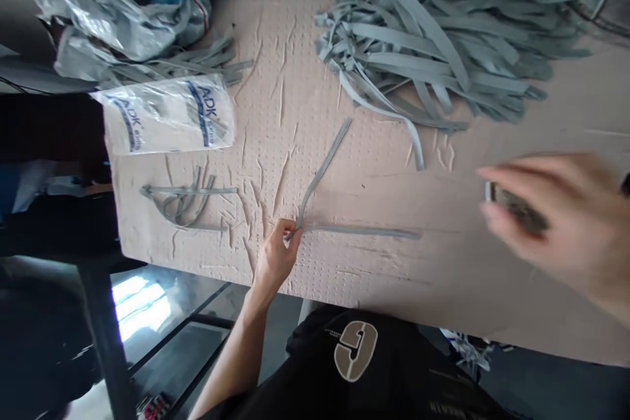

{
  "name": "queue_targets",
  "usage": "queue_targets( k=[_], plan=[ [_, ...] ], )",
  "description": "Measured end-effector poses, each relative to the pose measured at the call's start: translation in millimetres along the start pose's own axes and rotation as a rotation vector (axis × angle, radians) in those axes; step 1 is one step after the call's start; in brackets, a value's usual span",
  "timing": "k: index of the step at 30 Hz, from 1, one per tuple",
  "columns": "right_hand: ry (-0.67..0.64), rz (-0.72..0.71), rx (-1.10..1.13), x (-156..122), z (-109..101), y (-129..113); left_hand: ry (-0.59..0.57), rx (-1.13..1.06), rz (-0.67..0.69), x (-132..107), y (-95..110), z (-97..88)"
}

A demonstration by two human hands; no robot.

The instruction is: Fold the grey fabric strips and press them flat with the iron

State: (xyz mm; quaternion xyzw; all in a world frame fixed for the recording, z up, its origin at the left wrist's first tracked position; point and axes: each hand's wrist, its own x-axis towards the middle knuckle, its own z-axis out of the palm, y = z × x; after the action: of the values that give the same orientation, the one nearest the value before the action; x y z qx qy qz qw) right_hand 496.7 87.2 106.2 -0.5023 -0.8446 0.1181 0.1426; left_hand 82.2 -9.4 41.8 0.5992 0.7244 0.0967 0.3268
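At lower centre the left hand (279,254) pinches grey strips (322,169), likely steadying them; far right, the right hand (566,220) grips a blurred dark object (520,210).

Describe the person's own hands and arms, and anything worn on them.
Both the left hand and the right hand are ungloved, the right blurred by motion. The left forearm is bare, without visible markings, below a black sleeve.

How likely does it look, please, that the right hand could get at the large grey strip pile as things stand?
Probably yes: no object shows between the right hand and the large grey strip pile, though the small dark object it holds may hinder grasping.
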Motion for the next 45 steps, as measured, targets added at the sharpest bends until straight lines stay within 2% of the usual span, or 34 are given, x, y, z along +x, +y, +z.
queue_targets(
  k=[1,2,4,7,9,10,14,17,19,21,24,26,28,32,34,36,38,39,41,43,45],
  plan=[
    [0.019,-0.199,0.115,24.3,8.4,-26.7,-0.056,-0.052,0.013,-1.4,7.4,-7.3],
    [-0.001,-0.305,0.264,47.5,18.8,-52.0,-0.108,-0.096,0.034,-2.7,16.3,-15.6],
    [-0.136,-0.366,0.5,87.1,41.3,-94.7,-0.181,-0.156,0.102,-4.1,36.8,-33.9],
    [-0.531,-0.37,0.79,123.4,65.4,-132.3,-0.21,-0.211,0.202,-1.2,64.1,-61.1],
    [-0.736,-0.287,0.917,131.7,69.7,-140.0,-0.195,-0.237,0.229,3.7,73.4,-75.7],
    [-0.795,-0.227,0.969,131.5,68.7,-139.9,-0.184,-0.256,0.227,6.4,74.7,-81.5],
    [-0.895,0.03,1.087,109.0,50.6,-127.4,-0.187,-0.41,0.165,9.8,60.0,-101.4],
    [-0.948,0.227,1.08,74.4,29.9,-120.9,-0.313,-0.498,0.112,0.1,37.2,-122.4],
    [-0.993,0.357,1.065,46.6,17.3,-121.3,-0.393,-0.481,0.113,-9.5,22.4,-140.1],
    [-1.032,0.463,1.054,19.4,9.8,-123.4,-0.423,-0.414,0.138,-16.7,11.7,-155.7],
    [-0.993,0.567,1.037,-8.9,13.6,-120.3,-0.423,-0.271,0.177,-12.7,6.3,-160.5],
    [-0.894,0.61,0.991,-14.8,26.4,-108.8,-0.373,-0.168,0.195,4.2,8.1,-144.8],
    [-0.773,0.621,0.888,-11.5,43.9,-90.5,-0.308,-0.066,0.208,30.8,11.4,-115.8],
    [-0.537,0.597,0.478,-0.1,72.4,-58.8,-0.285,0.154,0.272,84.8,18.9,-49.2],
    [-0.395,0.616,0.281,-3.3,78.6,-57.0,-0.188,0.292,0.357,94.9,25.1,-26.0],
    [-0.216,0.551,0.138,-14.6,82.7,-64.6,-0.03,0.374,0.427,89.2,35.3,-9.8],
    [-0.088,0.376,0.041,-30.9,89.4,-76.6,0.079,0.362,0.493,72.1,49.3,5.3],
    [-0.062,0.285,0.015,-39.5,94.5,-82.5,0.08,0.334,0.539,61.9,57.2,14.3],
    [-0.079,0.17,-0.007,-54.9,107.5,-91.4,0.001,0.271,0.652,43.2,72.9,36.5],
    [-0.108,0.14,-0.038,-66.0,120.7,-95.4,-0.093,0.229,0.753,31.5,86.0,62.4],
    [-0.12,0.15,-0.066,-72.6,130.1,-95.8,-0.137,0.203,0.812,27.9,94.6,86.8]
  ],
)
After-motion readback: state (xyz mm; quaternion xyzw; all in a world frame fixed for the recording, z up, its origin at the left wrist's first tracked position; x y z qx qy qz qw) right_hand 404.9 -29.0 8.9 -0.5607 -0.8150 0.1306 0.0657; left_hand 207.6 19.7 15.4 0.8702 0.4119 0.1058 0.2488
